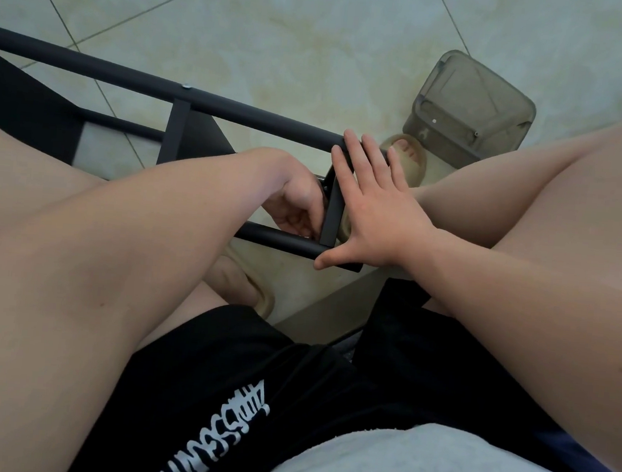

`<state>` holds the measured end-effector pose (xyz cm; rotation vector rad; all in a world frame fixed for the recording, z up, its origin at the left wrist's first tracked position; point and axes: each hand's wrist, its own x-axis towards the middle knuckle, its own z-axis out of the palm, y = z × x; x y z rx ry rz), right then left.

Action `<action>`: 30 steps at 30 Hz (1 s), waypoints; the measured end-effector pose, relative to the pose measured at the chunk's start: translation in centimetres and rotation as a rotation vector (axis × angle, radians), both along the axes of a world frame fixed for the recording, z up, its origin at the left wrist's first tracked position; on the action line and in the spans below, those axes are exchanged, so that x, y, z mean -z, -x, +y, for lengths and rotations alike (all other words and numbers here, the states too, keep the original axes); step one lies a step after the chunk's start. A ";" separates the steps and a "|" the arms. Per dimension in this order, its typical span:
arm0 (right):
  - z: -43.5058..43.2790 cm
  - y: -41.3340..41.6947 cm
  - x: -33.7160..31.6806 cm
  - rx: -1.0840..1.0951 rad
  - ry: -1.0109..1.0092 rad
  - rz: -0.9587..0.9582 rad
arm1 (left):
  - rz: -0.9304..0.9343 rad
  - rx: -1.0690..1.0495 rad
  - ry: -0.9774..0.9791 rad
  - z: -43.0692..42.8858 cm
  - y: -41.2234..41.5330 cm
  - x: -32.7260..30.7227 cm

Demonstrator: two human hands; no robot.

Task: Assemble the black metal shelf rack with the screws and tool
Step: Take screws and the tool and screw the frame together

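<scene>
The black metal shelf rack lies on its side across the tiled floor between my knees, one long tube running from upper left to centre. My right hand lies flat with straight fingers over the rack's end crossbar, its thumb against the lower tube. My left hand reaches behind that crossbar with curled fingers, gripping something small and dark at the joint; what it is stays hidden. A screw head shows on the upper tube.
A translucent grey plastic box stands on the floor at upper right and holds small parts. My feet in beige slippers rest under the rack. A dark shelf panel lies at left.
</scene>
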<state>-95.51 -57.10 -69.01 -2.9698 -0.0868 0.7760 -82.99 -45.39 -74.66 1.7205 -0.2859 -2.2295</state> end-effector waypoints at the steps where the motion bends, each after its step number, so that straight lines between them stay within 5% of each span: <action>1: 0.0 0.0 0.0 -0.001 -0.001 0.001 | 0.002 -0.005 0.006 0.1 0.0 0.0; 30: 0.1 0.1 0.0 -0.006 -0.001 -0.001 | -0.023 0.009 -0.016 0.2 0.1 0.6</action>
